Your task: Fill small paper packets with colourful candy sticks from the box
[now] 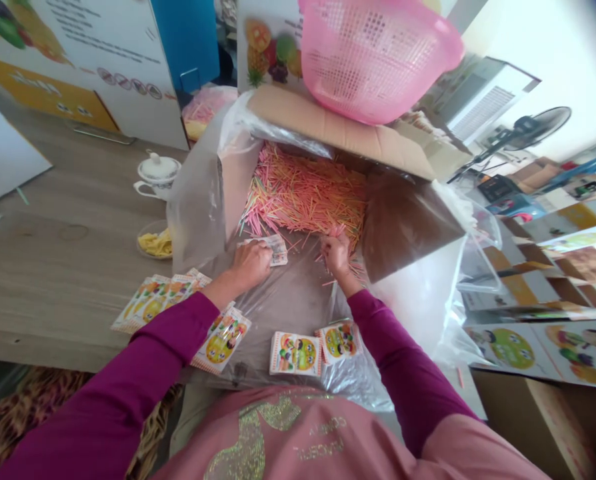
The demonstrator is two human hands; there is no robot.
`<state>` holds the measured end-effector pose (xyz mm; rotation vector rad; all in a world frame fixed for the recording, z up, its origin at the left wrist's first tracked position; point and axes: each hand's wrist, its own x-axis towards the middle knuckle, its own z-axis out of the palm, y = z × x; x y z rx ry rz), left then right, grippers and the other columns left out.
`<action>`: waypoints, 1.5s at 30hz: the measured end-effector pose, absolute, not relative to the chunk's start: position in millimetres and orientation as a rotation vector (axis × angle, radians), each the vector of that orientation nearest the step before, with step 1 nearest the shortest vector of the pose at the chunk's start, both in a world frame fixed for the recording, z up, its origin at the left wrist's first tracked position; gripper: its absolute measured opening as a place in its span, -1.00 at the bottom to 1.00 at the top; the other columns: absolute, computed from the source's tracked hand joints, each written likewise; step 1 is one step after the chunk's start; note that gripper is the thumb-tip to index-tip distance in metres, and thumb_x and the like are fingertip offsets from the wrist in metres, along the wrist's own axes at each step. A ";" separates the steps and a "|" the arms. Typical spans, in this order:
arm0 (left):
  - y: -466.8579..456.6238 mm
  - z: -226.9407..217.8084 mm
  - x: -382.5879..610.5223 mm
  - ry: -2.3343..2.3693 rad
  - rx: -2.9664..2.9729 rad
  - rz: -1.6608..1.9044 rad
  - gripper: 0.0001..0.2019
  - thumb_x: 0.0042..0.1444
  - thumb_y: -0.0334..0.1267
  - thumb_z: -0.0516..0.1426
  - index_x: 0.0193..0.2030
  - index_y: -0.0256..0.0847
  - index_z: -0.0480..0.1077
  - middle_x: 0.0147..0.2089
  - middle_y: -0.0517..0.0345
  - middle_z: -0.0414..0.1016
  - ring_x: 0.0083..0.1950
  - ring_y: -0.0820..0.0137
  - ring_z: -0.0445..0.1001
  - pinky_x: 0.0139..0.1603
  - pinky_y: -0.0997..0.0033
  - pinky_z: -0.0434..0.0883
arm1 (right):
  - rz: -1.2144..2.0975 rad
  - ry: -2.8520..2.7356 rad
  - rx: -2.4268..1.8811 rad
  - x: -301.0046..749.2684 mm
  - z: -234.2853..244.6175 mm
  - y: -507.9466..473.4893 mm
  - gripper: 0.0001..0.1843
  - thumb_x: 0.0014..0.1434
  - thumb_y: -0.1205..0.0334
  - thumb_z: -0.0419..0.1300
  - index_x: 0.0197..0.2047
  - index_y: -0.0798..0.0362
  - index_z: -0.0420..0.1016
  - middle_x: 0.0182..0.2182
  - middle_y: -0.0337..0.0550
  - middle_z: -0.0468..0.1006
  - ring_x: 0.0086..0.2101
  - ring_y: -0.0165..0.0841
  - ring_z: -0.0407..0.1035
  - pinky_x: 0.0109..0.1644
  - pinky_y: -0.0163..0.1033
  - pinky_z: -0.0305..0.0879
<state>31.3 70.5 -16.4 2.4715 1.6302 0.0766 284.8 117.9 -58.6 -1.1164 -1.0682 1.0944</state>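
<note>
A cardboard box [328, 127] lined with clear plastic lies open on its side, full of thin pink, yellow and green sticks [308, 193]. My left hand [251, 263] is closed on a small printed packet [274, 248] at the box mouth. My right hand [335, 255] is curled around a few pink sticks at the near edge of the pile. Printed packets lie close to me: a pair [313, 350] on the plastic sheet and a fanned row [155, 300] on the wooden table [53, 267] under my left arm.
A pink plastic basket [373, 57] rests on the box top. A white lidded cup [157, 175] and a small bowl of yellow pieces [155, 241] stand left of the box. Printed boards lean at the back left. Cartons, a fan [533, 127] and printed boxes crowd the right.
</note>
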 end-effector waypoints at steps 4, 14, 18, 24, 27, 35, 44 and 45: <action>66.8 -15.2 31.1 1.629 2.502 0.078 -0.69 0.30 -0.42 0.10 -0.05 -0.27 0.71 0.06 -0.27 0.71 0.16 0.00 0.63 0.11 0.08 0.53 | 1.086 -0.949 -1.017 276.0 -49.6 111.5 -0.67 0.03 0.09 0.42 -0.31 -0.08 0.33 -0.64 -0.56 0.11 -0.66 -0.52 -0.10 -0.61 -0.37 -0.08; 70.8 -13.8 37.5 1.713 2.411 0.103 -0.71 0.33 -0.43 0.11 -0.05 -0.26 0.70 0.15 -0.23 0.70 0.19 0.04 0.63 0.11 0.16 0.56 | 0.991 -1.651 -1.173 266.6 -90.9 84.9 -0.44 0.26 -0.33 0.29 -0.43 0.01 0.56 -0.55 -0.25 0.43 -0.43 -0.35 0.31 -0.25 -0.23 0.34; 73.6 -10.8 30.7 1.716 2.421 0.162 -0.71 0.36 -0.40 0.10 -0.09 -0.23 0.70 0.09 -0.21 0.72 0.11 0.07 0.66 0.16 0.13 0.56 | 0.884 -1.841 -1.132 269.9 -81.6 81.1 -0.44 0.40 -0.28 0.18 -0.42 -0.01 0.57 -0.36 -0.09 0.63 -0.19 -0.21 0.49 0.13 -0.07 0.45; 65.5 -21.6 21.3 1.664 2.434 0.205 -0.79 0.30 -0.42 0.18 -0.15 -0.23 0.68 0.01 -0.24 0.73 0.13 0.03 0.66 0.15 0.11 0.54 | 0.849 -2.002 -1.113 267.0 -78.9 78.3 -0.52 0.47 -0.19 0.17 -0.29 -0.01 0.66 -0.24 -0.01 0.69 -0.06 -0.14 0.55 0.24 0.03 0.43; 70.3 -26.2 11.8 1.642 2.377 0.314 -0.83 0.30 -0.36 0.21 -0.24 -0.17 0.68 -0.03 -0.14 0.76 0.02 0.13 0.68 0.07 0.22 0.53 | 0.924 -1.955 -1.159 266.8 -76.2 81.2 -0.46 0.37 -0.30 0.26 -0.44 -0.05 0.58 -0.34 -0.07 0.67 -0.12 -0.15 0.56 0.23 0.00 0.44; 61.4 -19.8 -14.5 1.432 1.885 1.066 -0.89 0.08 -0.21 0.34 -0.35 -0.18 0.68 -0.31 0.05 0.73 -0.32 0.32 0.59 -0.22 0.36 0.49 | 1.071 -1.799 -1.102 268.6 -57.4 77.6 -0.27 0.24 -0.55 0.21 -0.56 -0.06 0.48 -0.44 -0.06 0.60 -0.29 -0.19 0.50 0.08 0.03 0.51; -1.8 -6.5 22.3 1.256 1.396 1.175 -0.76 -0.05 -0.06 0.46 -0.35 -0.18 0.71 -0.38 0.16 0.69 -0.36 0.36 0.58 -0.26 0.38 0.55 | 1.194 -1.488 -0.633 253.2 48.2 43.9 -0.32 0.40 -0.52 0.11 -0.38 -0.11 0.57 -0.26 -0.07 0.71 0.15 -0.06 0.56 0.48 0.17 0.35; -4.1 -6.8 28.5 1.233 1.384 1.195 -0.75 -0.07 -0.05 0.47 -0.36 -0.18 0.71 -0.38 0.16 0.68 -0.36 0.36 0.58 -0.26 0.37 0.55 | 1.212 -1.526 -0.600 250.3 54.6 40.2 -0.32 0.39 -0.52 0.12 -0.37 -0.11 0.61 -0.24 -0.07 0.71 0.17 -0.05 0.55 0.50 0.17 0.33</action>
